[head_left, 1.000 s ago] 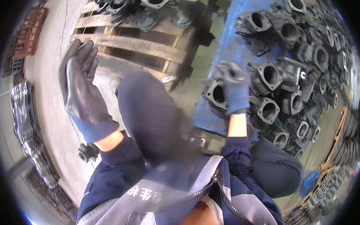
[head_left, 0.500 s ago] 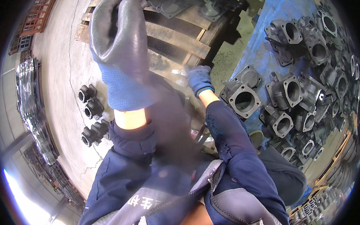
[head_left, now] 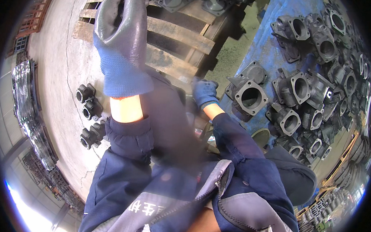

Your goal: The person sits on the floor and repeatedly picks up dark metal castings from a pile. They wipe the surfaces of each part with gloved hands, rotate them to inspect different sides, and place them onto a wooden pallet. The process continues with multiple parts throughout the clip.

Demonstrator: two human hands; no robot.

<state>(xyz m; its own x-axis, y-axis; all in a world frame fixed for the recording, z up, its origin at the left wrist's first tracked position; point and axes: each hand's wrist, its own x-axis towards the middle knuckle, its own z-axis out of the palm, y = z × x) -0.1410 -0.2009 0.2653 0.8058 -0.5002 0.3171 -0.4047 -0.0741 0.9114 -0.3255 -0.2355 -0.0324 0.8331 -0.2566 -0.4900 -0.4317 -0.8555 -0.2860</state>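
Note:
My left hand [head_left: 124, 44], in a blue knit glove with a grey coated palm, is raised at the upper left, close to the camera. Its fingers curl round toward the thumb, and their tips run to the top edge, so what they hold cannot be made out. Lower and to the right, my right hand [head_left: 204, 93] is closed in a blue glove beside the wooden pallet [head_left: 178, 34]. Whatever sits in its fingers is hidden. Dark metal castings [head_left: 173, 2] with flat flanges lie on the pallet's far part. The nearest casting on the right is a flanged housing [head_left: 251, 98].
Many dark flanged housings [head_left: 298, 89] are heaped on a blue sheet [head_left: 259, 41] to the right. Several small black castings [head_left: 91, 108] stand on the concrete floor at left. Farther left lies a long stack of shiny dark material [head_left: 24, 98]. My knee [head_left: 294, 173] is at lower right.
My right hand has dropped slightly toward me, and the pale blur beside it has faded. My left hand stays raised and curled. The whole view has shifted a little.

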